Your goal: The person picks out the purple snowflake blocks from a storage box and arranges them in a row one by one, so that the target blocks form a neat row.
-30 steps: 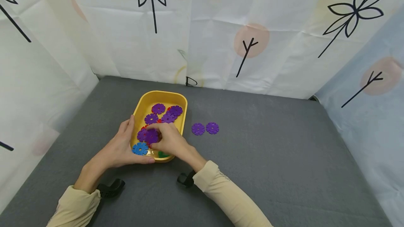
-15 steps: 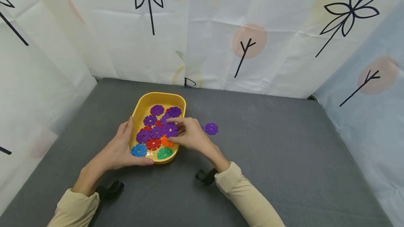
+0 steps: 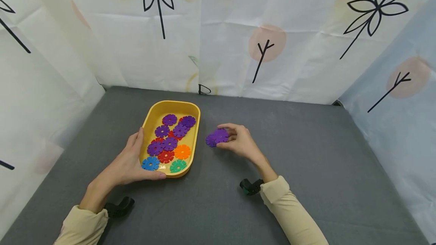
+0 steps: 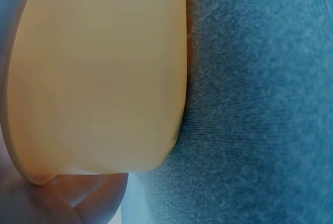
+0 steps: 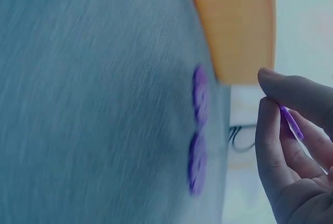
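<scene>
- Pinched a purple flower disc between thumb and fingers of the right hand, tilted and clear of the tabletop, well to the right of the left hand.
- Had two loose purple discs lying flat on the tabletop, just below and near the fingertips of the right hand, side by side; could not tell from the right wrist view whether touching.
- Saw only part of one loose disc from the head, the rest hidden behind the held disc and the right hand.
- Gripped a yellow tray at its near left corner with the left hand, thumb along the near wall and fingers against the side wall, to the left of the right hand.
- Kept a blue disc closest to the left hand, inside the tray corner between thumb and fingers.
- Had a green disc just past the tip of the left thumb, and an orange disc a little beyond.
- Had a red disc between blue and orange, with more red partly covered by purple farther from the left hand.
- Had several purple discs in the tray, some overlapping, mostly toward the end away from the left thumb.
- Wore black wrist devices and cream sleeves behind both hands.
- Faced a white printed cloth beyond both hands.
</scene>
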Tool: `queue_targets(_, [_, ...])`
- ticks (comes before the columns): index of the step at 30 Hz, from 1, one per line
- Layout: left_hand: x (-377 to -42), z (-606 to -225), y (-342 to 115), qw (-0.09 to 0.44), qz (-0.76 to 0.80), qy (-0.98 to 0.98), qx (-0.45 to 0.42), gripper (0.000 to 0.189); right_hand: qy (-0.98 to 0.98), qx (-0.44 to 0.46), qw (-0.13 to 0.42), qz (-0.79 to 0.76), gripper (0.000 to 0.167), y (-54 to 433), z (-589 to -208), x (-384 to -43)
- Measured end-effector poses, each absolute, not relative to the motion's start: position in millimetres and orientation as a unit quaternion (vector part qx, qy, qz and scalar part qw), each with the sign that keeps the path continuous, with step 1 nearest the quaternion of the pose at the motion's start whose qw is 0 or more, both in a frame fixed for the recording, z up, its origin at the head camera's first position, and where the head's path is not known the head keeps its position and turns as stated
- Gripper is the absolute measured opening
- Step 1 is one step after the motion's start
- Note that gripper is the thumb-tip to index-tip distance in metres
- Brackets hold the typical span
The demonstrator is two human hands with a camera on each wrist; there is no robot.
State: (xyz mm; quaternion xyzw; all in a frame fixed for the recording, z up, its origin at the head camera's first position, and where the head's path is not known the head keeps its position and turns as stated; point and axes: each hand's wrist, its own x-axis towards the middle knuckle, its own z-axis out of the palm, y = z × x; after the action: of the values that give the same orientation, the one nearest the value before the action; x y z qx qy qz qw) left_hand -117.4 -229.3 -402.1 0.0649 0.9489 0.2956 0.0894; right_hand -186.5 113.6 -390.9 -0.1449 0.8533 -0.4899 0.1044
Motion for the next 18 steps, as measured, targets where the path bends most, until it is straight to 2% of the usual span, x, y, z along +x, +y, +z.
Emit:
queue_targets(9, [-116,-402,-229,0.092,0.292,0.95,0.061,0.152,0.882,-0.096,0.097,-0.45,0.055,153,-402,-198])
queue_targets(18, [-116,-400,-228,0.094,0.286,0.952,0.06,0.152,0.901,-0.073,0.083,-0.419,0.055,168,-413,-203])
